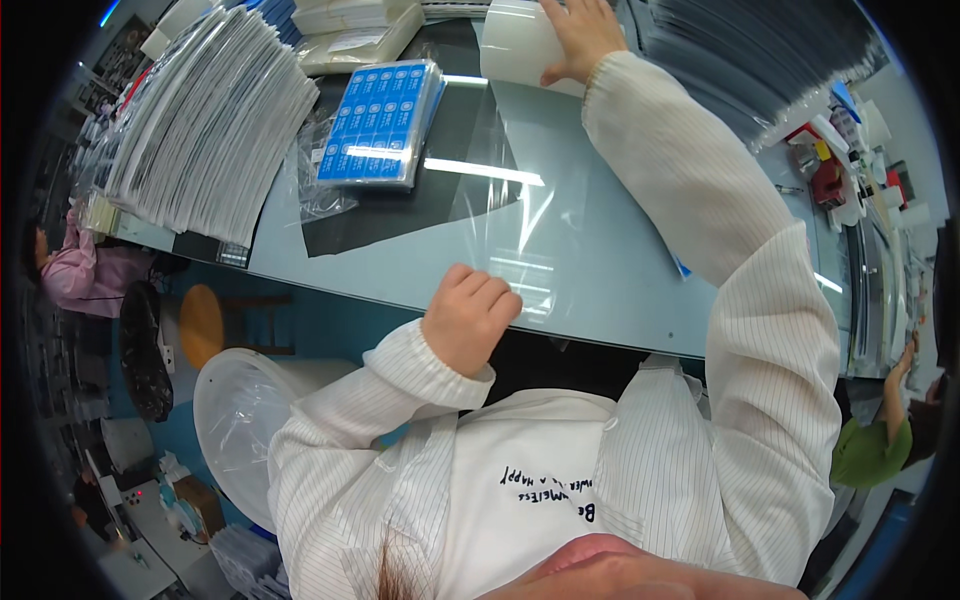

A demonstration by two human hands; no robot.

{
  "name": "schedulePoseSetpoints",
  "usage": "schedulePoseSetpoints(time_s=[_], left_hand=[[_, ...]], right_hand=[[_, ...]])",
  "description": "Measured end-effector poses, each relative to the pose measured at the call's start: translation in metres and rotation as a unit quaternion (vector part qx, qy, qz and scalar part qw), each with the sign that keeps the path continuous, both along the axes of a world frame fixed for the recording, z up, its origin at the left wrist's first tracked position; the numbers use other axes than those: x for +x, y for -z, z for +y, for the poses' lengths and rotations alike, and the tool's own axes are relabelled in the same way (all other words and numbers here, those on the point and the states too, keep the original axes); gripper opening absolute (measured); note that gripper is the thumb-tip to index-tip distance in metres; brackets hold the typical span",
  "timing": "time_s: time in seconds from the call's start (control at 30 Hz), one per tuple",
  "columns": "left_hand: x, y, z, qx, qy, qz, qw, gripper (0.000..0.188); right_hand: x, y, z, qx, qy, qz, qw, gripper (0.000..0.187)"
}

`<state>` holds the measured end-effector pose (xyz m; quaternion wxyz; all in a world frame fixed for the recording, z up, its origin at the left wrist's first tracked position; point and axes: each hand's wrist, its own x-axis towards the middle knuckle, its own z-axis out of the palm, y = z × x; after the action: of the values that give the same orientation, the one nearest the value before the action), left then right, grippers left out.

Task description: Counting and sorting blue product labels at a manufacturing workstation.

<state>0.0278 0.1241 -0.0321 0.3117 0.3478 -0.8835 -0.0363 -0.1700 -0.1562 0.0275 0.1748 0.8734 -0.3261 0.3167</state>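
Observation:
At the far edge of the table, a wide roll of clear film (515, 45) lies on its side. My right hand (590, 40) reaches out to it, thumb on the near side and fingers spread over the roll. A see-through, shiny strip of film (490, 190) runs from the roll toward me over the glass-topped table (620, 270). Near the front edge my left hand (470, 318) is closed, at the near end of this film; what lies inside the fingers is hidden. Left of the strip, a plastic-wrapped stack of blue printed sheets (380, 120) rests on a dark sheet (400, 225).
A tall, leaning stack of white packs (205, 120) fills the table's left. Dark grey sheets (755, 60) are piled at the far right. A lined white bin (240, 430) and a wooden stool (203, 327) stand on the floor at left. Other people sit at both sides.

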Motion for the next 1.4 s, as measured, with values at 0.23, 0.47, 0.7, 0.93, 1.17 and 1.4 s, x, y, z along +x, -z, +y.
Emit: schedulePoseSetpoints(time_s=[0.23, 0.47, 0.7, 0.93, 1.17, 1.4], left_hand=[[-0.006, 0.004, 0.053, 0.001, 0.021, -0.026, 0.999, 0.009], [0.005, 0.019, 0.072, -0.001, -0.049, -0.013, 0.999, 0.011], [0.006, 0.023, 0.078, -0.01, -0.065, -0.017, 0.998, 0.014], [0.009, 0.003, 0.063, 0.018, -0.006, -0.04, 0.999, 0.021], [0.007, -0.058, 0.028, 0.247, 0.145, -0.103, 0.952, 0.032], [-0.034, -0.102, -0.1, 0.426, 0.213, -0.099, 0.874, 0.03]], right_hand=[[0.011, -0.007, -0.044, 0.167, 0.339, 0.017, 0.926, 0.035], [-0.018, 0.01, 0.002, 0.214, 0.006, -0.149, 0.965, 0.036], [-0.052, -0.002, 0.066, 0.408, 0.118, -0.19, 0.885, 0.061], [-0.157, -0.016, 0.207, 0.587, 0.151, -0.323, 0.727, 0.058], [-0.211, 0.025, 0.278, 0.622, 0.186, -0.552, 0.524, 0.064], [-0.182, 0.021, 0.29, 0.553, 0.104, -0.741, 0.366, 0.061]])
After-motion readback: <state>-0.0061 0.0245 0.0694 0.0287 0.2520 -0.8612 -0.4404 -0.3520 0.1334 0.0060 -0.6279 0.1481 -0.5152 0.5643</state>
